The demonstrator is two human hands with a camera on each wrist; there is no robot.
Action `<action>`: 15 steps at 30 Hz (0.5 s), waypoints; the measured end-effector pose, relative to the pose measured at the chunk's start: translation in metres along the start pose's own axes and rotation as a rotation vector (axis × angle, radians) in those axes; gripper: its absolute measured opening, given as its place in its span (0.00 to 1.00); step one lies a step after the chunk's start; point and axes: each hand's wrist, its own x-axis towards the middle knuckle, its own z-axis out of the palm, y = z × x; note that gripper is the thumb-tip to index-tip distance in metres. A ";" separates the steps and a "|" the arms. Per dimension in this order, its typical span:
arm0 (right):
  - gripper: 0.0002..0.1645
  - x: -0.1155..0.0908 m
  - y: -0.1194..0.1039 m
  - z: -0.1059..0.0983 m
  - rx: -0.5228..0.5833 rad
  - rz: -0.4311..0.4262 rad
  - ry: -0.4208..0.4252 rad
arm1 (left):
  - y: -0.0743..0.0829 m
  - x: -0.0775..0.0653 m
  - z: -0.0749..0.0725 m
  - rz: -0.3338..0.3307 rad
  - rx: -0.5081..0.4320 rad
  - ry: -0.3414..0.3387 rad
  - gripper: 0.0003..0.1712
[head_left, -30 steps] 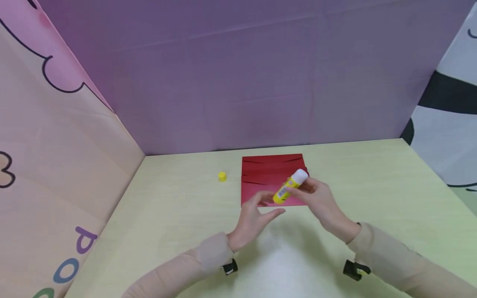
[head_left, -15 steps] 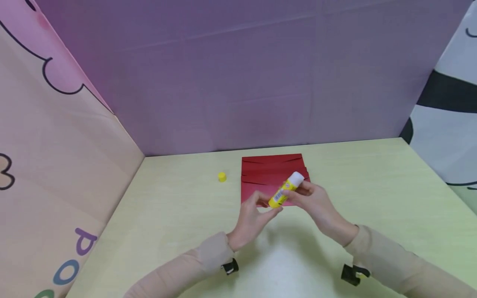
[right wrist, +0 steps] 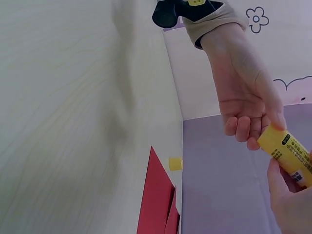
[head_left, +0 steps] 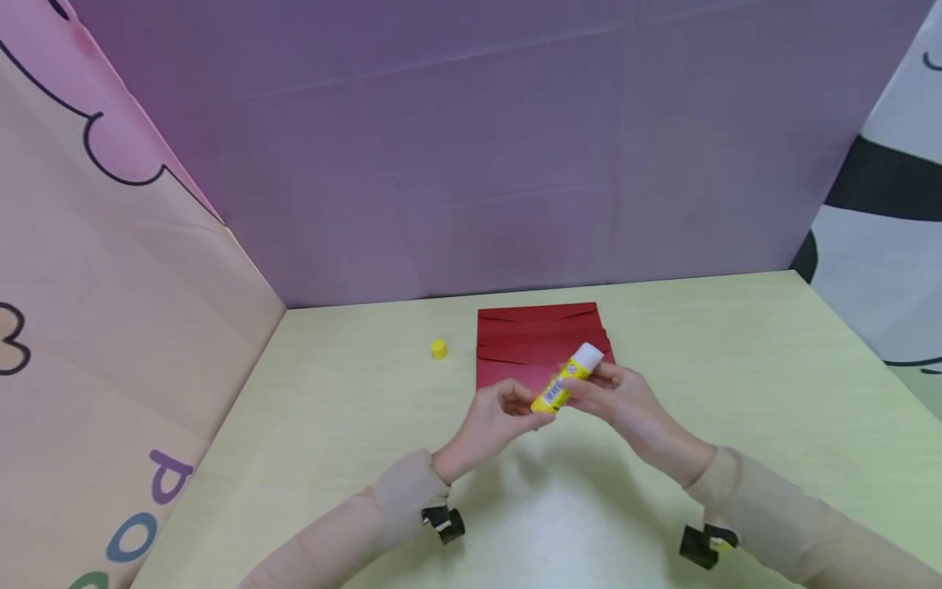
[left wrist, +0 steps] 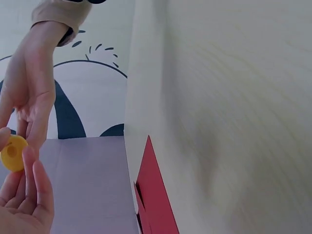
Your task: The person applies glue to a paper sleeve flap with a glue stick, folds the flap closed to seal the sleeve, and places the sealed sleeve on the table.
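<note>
A yellow glue stick point(head_left: 557, 390) with a white end is held tilted above the table, its white end up and to the right. My right hand point(head_left: 633, 409) grips its body from the right. With thumb and fingers, my left hand point(head_left: 495, 425) pinches the yellow bottom end. In the left wrist view the round base point(left wrist: 13, 153) of the glue stick shows between the fingertips. Printed text on the glue stick point(right wrist: 291, 155) is visible in the right wrist view. Beneath and behind the hands lie red envelopes point(head_left: 533, 331), overlapping, their near part partly hidden.
A small yellow cap point(head_left: 438, 349) stands on the pale table point(head_left: 353, 409), left of the envelopes. A purple backdrop point(head_left: 456, 164) rises at the table's far edge. Printed panels flank it, a pale one point(head_left: 132, 311) on the left and another point(head_left: 890, 270) on the right.
The glue stick's lower end has come down and left to the left hand. The left thumb and fingers, spread apart earlier, have closed on that end. Envelopes and cap have stayed put.
</note>
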 end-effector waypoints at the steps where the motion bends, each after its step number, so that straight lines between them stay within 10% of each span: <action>1: 0.41 -0.001 -0.001 0.000 0.006 0.006 -0.005 | -0.004 0.001 0.000 -0.021 -0.028 -0.009 0.12; 15: 0.37 -0.001 0.001 -0.003 0.038 0.035 -0.056 | -0.008 0.002 -0.005 -0.238 -0.286 -0.170 0.14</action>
